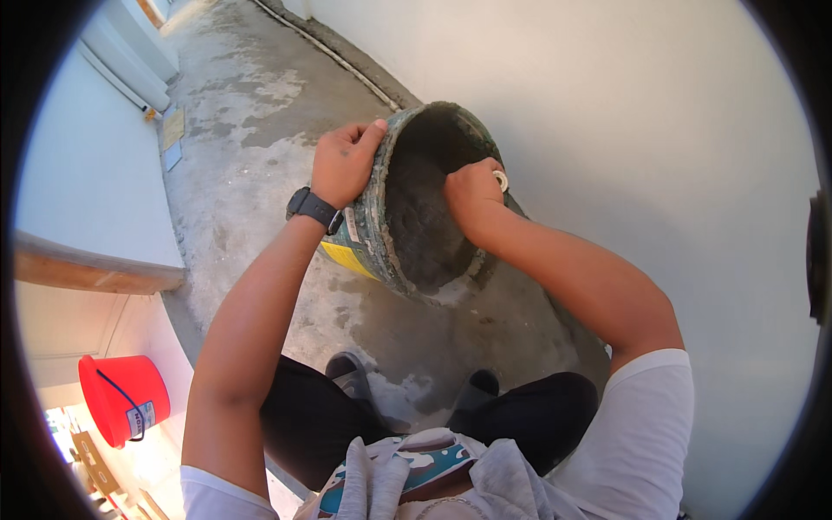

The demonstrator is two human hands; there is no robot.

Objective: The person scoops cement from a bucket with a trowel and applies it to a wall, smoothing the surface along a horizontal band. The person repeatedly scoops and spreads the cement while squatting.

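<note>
A dark green bucket (pixel 379 234), crusted with dried grey mortar, leans over on the floor with its mouth tilted toward me. Wet grey mortar (pixel 422 221) lies inside it. My left hand (pixel 345 163), a black watch on its wrist, grips the bucket's rim on the left side, fingers partly hidden. At the right side of the mouth, my right hand (pixel 475 192) is closed in a fist. A small pale round end (pixel 501 180) pokes out beside that fist; the rest of what it holds is hidden.
A white wall (pixel 659 130) runs close along the right. Damp concrete floor (pixel 260 113) stretches away, with a thin pipe (pixel 334 56) along the wall's foot. At the lower left stands a red bucket (pixel 124 399) beyond a brown rounded ledge (pixel 95 267).
</note>
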